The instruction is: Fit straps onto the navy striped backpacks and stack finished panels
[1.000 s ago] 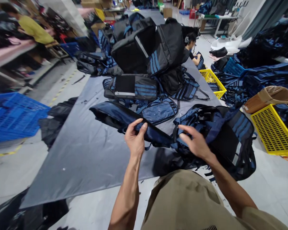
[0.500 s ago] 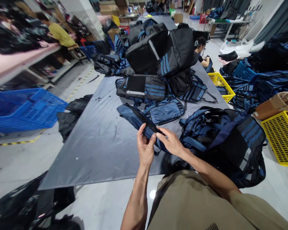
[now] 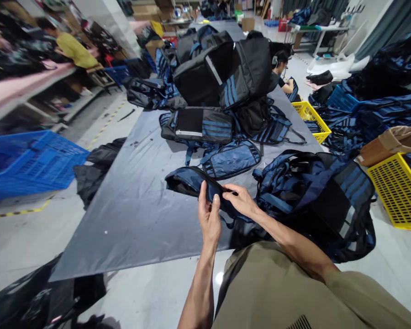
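A dark blue fabric bag piece with black edging is held over the grey-covered table, its far end tilted to the left. My left hand grips its near edge, thumb on one side and fingers on the other. Close beside it, my right hand pinches the same piece along the black edge; what lies under those fingertips is hidden. Just beyond is a flat blue panel with black trim. To the right of my right hand rests a heap of blue and black backpack parts with straps.
Black and blue backpacks are piled farther up the table. Yellow crates and a brown bag stand on the right, a blue crate on the left. A person sits beyond the table's right edge.
The far end of the blue piece has dropped and turned, showing its dark underside. Both hands stay on it, shifted slightly. The view has moved a little to the right.
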Action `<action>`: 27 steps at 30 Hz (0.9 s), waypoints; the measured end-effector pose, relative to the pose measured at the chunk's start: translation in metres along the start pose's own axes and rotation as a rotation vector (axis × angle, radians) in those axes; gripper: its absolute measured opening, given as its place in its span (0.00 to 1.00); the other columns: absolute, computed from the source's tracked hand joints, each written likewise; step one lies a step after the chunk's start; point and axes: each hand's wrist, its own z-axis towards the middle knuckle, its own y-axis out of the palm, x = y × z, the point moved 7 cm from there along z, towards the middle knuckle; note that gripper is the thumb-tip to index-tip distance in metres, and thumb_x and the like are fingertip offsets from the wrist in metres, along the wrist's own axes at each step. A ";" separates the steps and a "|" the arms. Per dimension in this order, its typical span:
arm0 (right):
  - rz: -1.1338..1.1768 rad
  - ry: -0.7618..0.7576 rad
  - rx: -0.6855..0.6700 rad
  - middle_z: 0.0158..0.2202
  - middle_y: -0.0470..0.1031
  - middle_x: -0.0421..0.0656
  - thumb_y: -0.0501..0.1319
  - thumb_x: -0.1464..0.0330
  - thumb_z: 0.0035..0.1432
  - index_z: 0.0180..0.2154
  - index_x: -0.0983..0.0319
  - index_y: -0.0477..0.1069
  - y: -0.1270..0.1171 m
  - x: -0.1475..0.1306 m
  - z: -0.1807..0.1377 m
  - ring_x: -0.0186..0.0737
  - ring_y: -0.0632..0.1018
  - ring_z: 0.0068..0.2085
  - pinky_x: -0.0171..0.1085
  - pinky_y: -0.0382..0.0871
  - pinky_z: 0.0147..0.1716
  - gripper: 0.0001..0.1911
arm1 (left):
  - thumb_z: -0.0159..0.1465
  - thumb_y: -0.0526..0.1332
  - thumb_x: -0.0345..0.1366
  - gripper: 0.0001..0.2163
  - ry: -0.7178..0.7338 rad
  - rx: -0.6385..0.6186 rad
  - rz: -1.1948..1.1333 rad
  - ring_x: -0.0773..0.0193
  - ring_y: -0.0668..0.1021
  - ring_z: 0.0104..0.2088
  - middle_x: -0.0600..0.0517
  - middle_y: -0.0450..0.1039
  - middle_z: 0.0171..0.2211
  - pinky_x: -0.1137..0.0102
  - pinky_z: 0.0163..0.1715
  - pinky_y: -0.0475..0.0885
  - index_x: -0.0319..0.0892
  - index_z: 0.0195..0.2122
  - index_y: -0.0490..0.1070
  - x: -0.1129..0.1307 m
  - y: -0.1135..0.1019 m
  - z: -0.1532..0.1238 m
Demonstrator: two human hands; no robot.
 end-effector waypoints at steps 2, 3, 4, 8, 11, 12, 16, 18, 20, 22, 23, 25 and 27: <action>-0.032 0.034 -0.006 0.53 0.87 0.41 0.61 0.67 0.62 0.57 0.58 0.84 -0.003 0.008 -0.006 0.47 0.83 0.54 0.42 0.77 0.56 0.24 | 0.70 0.70 0.55 0.35 0.007 0.018 0.031 0.60 0.82 0.51 0.48 0.79 0.64 0.64 0.60 0.77 0.53 0.76 0.66 0.000 -0.004 0.002; -0.040 0.056 -0.018 0.53 0.87 0.41 0.61 0.67 0.62 0.57 0.58 0.84 -0.004 0.012 -0.011 0.47 0.83 0.54 0.43 0.77 0.56 0.24 | 0.71 0.70 0.54 0.35 0.011 0.022 0.043 0.61 0.81 0.47 0.48 0.79 0.64 0.66 0.57 0.77 0.54 0.76 0.66 0.000 -0.006 0.003; -0.038 0.079 -0.035 0.54 0.87 0.41 0.62 0.66 0.62 0.58 0.58 0.84 -0.006 0.015 -0.015 0.48 0.84 0.54 0.43 0.77 0.57 0.25 | 0.71 0.70 0.54 0.35 0.016 0.023 0.050 0.63 0.81 0.45 0.49 0.78 0.64 0.67 0.55 0.77 0.55 0.77 0.65 0.001 -0.007 0.005; 0.031 0.083 -0.091 0.59 0.85 0.44 0.67 0.59 0.65 0.63 0.58 0.80 -0.009 0.013 -0.019 0.50 0.83 0.59 0.46 0.76 0.61 0.27 | 0.72 0.69 0.52 0.35 0.031 -0.016 0.020 0.66 0.78 0.40 0.49 0.74 0.69 0.70 0.50 0.77 0.57 0.78 0.63 0.005 -0.003 0.009; 0.054 0.027 -0.016 0.58 0.85 0.46 0.66 0.53 0.68 0.59 0.60 0.82 -0.011 0.003 -0.008 0.50 0.83 0.59 0.46 0.76 0.61 0.25 | 0.71 0.70 0.52 0.35 0.034 -0.027 -0.001 0.66 0.78 0.41 0.48 0.75 0.67 0.70 0.49 0.77 0.55 0.77 0.64 0.008 0.003 0.008; 0.053 0.014 0.014 0.56 0.86 0.47 0.65 0.53 0.69 0.57 0.61 0.83 -0.011 0.002 -0.005 0.50 0.83 0.58 0.46 0.76 0.60 0.24 | 0.71 0.70 0.53 0.35 0.027 -0.029 -0.002 0.66 0.78 0.40 0.48 0.76 0.66 0.71 0.48 0.77 0.55 0.77 0.65 0.008 0.005 0.007; 0.007 0.004 0.052 0.52 0.87 0.44 0.63 0.59 0.68 0.54 0.61 0.84 -0.011 0.008 -0.003 0.47 0.83 0.54 0.43 0.76 0.57 0.20 | 0.70 0.71 0.53 0.36 -0.025 -0.051 0.000 0.67 0.76 0.36 0.50 0.80 0.58 0.72 0.44 0.78 0.54 0.77 0.65 0.001 0.006 0.006; -0.051 0.025 0.055 0.51 0.86 0.42 0.61 0.64 0.66 0.54 0.60 0.83 -0.014 0.018 -0.011 0.47 0.83 0.54 0.42 0.75 0.56 0.20 | 0.70 0.71 0.54 0.37 -0.044 -0.058 0.009 0.66 0.78 0.38 0.50 0.81 0.54 0.71 0.44 0.78 0.54 0.77 0.65 -0.004 0.005 0.008; -0.107 0.073 0.042 0.52 0.86 0.42 0.59 0.67 0.63 0.55 0.60 0.82 -0.019 0.031 -0.020 0.46 0.82 0.52 0.41 0.75 0.53 0.21 | 0.70 0.70 0.55 0.38 -0.039 -0.055 -0.006 0.61 0.82 0.44 0.48 0.81 0.56 0.68 0.49 0.80 0.54 0.79 0.62 -0.008 0.003 0.011; -0.154 0.122 0.036 0.51 0.86 0.42 0.58 0.69 0.63 0.56 0.60 0.82 -0.023 0.042 -0.027 0.45 0.82 0.49 0.40 0.74 0.49 0.23 | 0.71 0.69 0.55 0.40 -0.015 -0.057 -0.051 0.56 0.82 0.57 0.45 0.76 0.65 0.63 0.56 0.80 0.56 0.81 0.55 -0.009 0.004 0.014; -0.170 0.128 0.042 0.51 0.86 0.42 0.57 0.69 0.64 0.56 0.59 0.81 -0.025 0.045 -0.028 0.44 0.82 0.47 0.39 0.74 0.48 0.22 | 0.71 0.69 0.54 0.42 0.001 -0.059 -0.069 0.53 0.79 0.64 0.44 0.71 0.71 0.61 0.60 0.79 0.57 0.82 0.52 -0.009 0.006 0.015; -0.192 0.098 0.060 0.48 0.87 0.41 0.58 0.65 0.68 0.54 0.59 0.82 -0.026 0.047 -0.025 0.42 0.82 0.44 0.38 0.72 0.44 0.19 | 0.69 0.73 0.52 0.48 0.028 -0.053 -0.057 0.51 0.70 0.74 0.44 0.58 0.79 0.60 0.67 0.74 0.59 0.83 0.46 -0.008 0.015 0.014; -0.225 0.058 0.091 0.41 0.86 0.40 0.59 0.60 0.71 0.46 0.59 0.83 -0.026 0.045 -0.017 0.41 0.80 0.40 0.36 0.70 0.40 0.15 | 0.64 0.78 0.49 0.54 0.025 -0.040 -0.041 0.53 0.68 0.76 0.44 0.54 0.81 0.63 0.68 0.73 0.59 0.82 0.43 -0.010 0.029 0.011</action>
